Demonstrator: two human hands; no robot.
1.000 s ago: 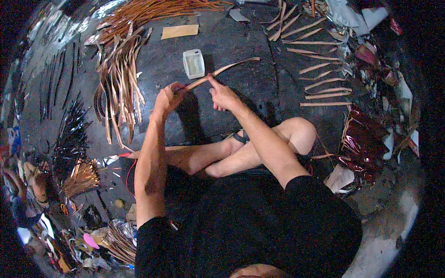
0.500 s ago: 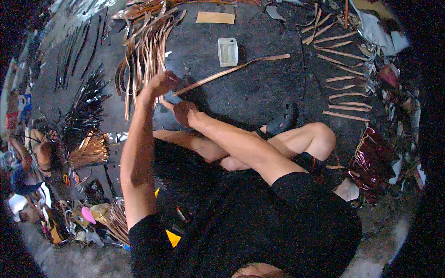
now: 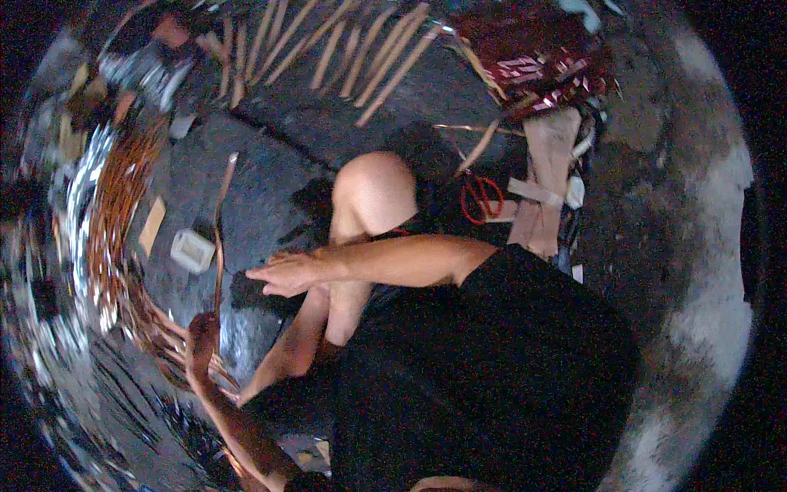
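My left hand is closed near the lower left, around the near end of a long, flat copper-brown strip. The strip runs up and away from the fist, and its far tip shows pale. My right hand is stretched out flat to the left, beside my bent leg, with nothing visible in it. A white plastic tray rests on the dark floor just left of the strip. Close by my left hand lies a bundle of similar brown strips, blurred and partly hidden by the hand.
Several separate strips lie in a row at the far side. Beyond my knee are a shiny dark-red sheet, a red cord loop and a tan board. A tan rectangular piece lies left of the tray.
The view has swung round to the right. My right hand has come away from the left one and its fingers have straightened. The left still grips the strip.
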